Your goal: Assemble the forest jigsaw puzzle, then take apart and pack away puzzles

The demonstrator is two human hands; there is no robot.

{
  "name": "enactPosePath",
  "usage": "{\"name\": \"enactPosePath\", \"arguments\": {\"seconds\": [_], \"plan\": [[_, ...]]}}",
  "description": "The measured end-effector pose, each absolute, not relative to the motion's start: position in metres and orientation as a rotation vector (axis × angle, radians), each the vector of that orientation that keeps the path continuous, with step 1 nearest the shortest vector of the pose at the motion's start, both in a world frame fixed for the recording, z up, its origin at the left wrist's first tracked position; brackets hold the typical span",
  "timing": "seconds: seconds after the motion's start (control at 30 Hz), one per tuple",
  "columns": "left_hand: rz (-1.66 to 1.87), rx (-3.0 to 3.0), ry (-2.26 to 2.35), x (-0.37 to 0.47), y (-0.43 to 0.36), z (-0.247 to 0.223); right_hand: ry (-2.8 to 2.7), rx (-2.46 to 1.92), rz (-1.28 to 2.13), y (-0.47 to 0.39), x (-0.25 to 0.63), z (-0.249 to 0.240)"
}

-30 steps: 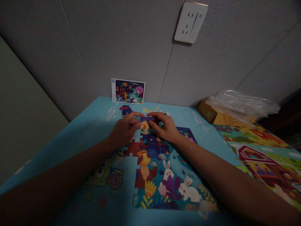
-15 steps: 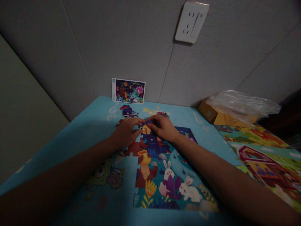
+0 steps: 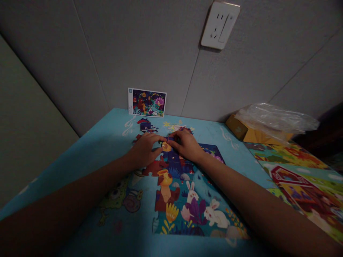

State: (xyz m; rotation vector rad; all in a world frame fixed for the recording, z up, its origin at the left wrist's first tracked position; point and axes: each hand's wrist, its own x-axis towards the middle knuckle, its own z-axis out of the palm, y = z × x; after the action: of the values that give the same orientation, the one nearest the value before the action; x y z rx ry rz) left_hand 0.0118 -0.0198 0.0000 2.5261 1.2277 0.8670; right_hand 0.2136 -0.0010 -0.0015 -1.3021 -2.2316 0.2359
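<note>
A partly joined jigsaw puzzle (image 3: 187,200) with rabbits, flowers and a honey pot lies on the blue patterned table. At its upper left edge, my left hand (image 3: 146,150) bends its thumb and forefinger around a dark blue puzzle piece (image 3: 166,145) with a yellow shape. My right hand (image 3: 185,144) meets it from the other side, its fingertips pressed together on the upper edge of the same piece. The exact hold of the right fingers is partly hidden. Several loose puzzle pieces (image 3: 146,126) lie just beyond my left hand.
A picture card (image 3: 148,102) leans against the wall behind the pieces. At the right, a clear plastic bag (image 3: 276,116) rests on a yellow box (image 3: 265,136). Another puzzle (image 3: 302,189) with a red barn lies at the right edge. A socket (image 3: 220,25) is on the wall.
Both hands stay at the same puzzle piece, with only slight finger movement. The view has shifted very slightly.
</note>
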Motion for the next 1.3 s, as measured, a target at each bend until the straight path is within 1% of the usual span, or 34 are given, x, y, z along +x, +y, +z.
{"name": "enactPosePath", "arguments": {"seconds": [0.33,0.57,0.67,0.8,0.9,0.97,1.07,1.13,1.2,1.3], "plan": [[0.858,2.591,1.204,0.011,-0.017,-0.006,-2.212,-1.294,0.111,0.004,0.217,-0.011],[0.841,2.588,1.192,0.010,-0.018,-0.005,-2.173,-1.333,0.156,0.003,0.217,-0.010],[0.838,2.587,1.187,0.010,-0.018,-0.004,-1.959,-1.464,0.057,0.003,0.219,-0.005],[0.812,2.577,1.182,0.010,-0.018,-0.003,-1.653,-1.845,-0.124,0.003,0.224,0.000],[0.808,2.565,1.187,0.010,-0.018,-0.003,-1.687,-2.059,-0.022,0.004,0.227,0.000],[0.810,2.560,1.186,0.010,-0.018,-0.003,-1.727,-2.076,0.037,0.005,0.228,-0.002],[0.796,2.559,1.185,0.010,-0.019,-0.002,-1.718,-1.978,0.018,0.008,0.230,-0.005],[0.787,2.555,1.186,0.011,-0.019,-0.002,-1.707,-1.827,0.002,0.010,0.231,-0.007],[0.820,2.500,1.201,0.012,-0.019,-0.002,-1.716,-1.595,0.051,0.011,0.230,-0.007],[0.962,2.228,1.267,0.014,-0.019,0.000,-1.844,-1.185,0.223,0.006,0.225,-0.003]]}}
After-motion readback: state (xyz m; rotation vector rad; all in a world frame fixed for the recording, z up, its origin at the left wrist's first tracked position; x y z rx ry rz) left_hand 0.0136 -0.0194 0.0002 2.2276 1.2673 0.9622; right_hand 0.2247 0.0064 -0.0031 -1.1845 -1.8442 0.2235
